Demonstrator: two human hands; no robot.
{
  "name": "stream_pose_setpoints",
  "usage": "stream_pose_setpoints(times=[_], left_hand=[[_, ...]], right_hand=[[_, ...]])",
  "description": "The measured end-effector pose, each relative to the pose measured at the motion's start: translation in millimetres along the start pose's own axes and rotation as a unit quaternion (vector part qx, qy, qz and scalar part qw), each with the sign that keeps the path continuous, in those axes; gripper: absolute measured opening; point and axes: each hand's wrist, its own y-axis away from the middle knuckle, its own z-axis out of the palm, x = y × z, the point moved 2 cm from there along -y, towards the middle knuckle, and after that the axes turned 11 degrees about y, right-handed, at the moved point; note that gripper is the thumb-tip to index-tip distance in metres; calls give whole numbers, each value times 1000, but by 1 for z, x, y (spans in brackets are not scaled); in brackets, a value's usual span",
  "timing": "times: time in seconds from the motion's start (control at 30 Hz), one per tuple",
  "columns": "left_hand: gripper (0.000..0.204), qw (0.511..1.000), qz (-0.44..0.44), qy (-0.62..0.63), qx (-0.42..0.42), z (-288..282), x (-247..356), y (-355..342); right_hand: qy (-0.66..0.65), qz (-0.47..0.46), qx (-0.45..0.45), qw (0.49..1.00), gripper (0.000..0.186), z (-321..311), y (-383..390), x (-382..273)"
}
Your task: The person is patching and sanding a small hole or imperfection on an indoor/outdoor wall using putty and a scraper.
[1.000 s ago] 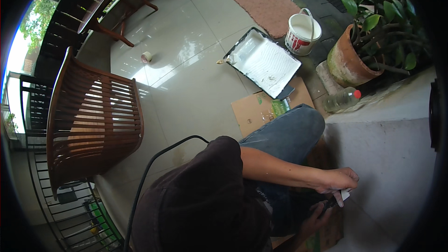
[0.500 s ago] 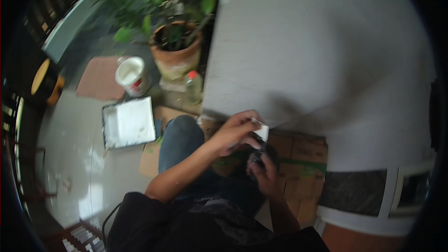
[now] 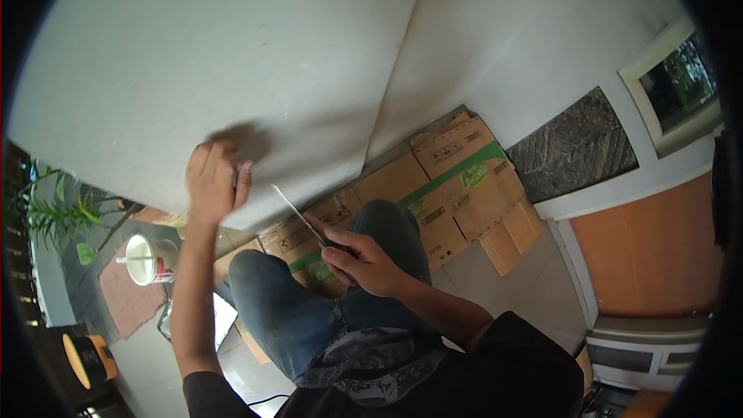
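In my right hand (image 3: 360, 263) is a putty knife (image 3: 290, 203), its dark handle wrapped by the fingers. Its thin metal blade shows nearly edge-on and points up and left toward the wall. My left hand (image 3: 213, 178) is raised at the pale wall (image 3: 255, 46), its shadow falling beside the fingers. Those fingers are curled with the thumb close by; what they hold, if anything, is hidden. Whether they touch the wall I cannot tell.
Flattened cardboard (image 3: 457, 201) lies along the wall's foot beneath my knees. At left are a white paint bucket (image 3: 149, 261), a white-coated paint tray (image 3: 224, 317), a reddish mat (image 3: 128, 294), a plant (image 3: 66, 213) and a yellow-black object (image 3: 89, 360). A framed window (image 3: 681, 81) is at right.
The view has swung right, toward the wall's corner. My hands, earlier together at the putty knife, are now apart: the left has gone up to the wall, while the right holds the knife.
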Motion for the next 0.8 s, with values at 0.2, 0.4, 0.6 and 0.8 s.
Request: stream_pose_setpoints(times=[0.2,0.4,0.6,0.8], left_hand=[[30,993,86,-73,39,21,-1,5],[36,990,93,-95,41,23,3,1],[31,990,101,-94,39,19,2,4],[32,989,103,-101,32,16,2,-3]], right_hand=[[461,-169,300,818,56,-37,-20,-11],[508,-243,377,735,54,-56,-64,-53],[493,-353,410,682,56,-73,-87,-60],[498,-354,433,662,54,-86,-88,-100]])
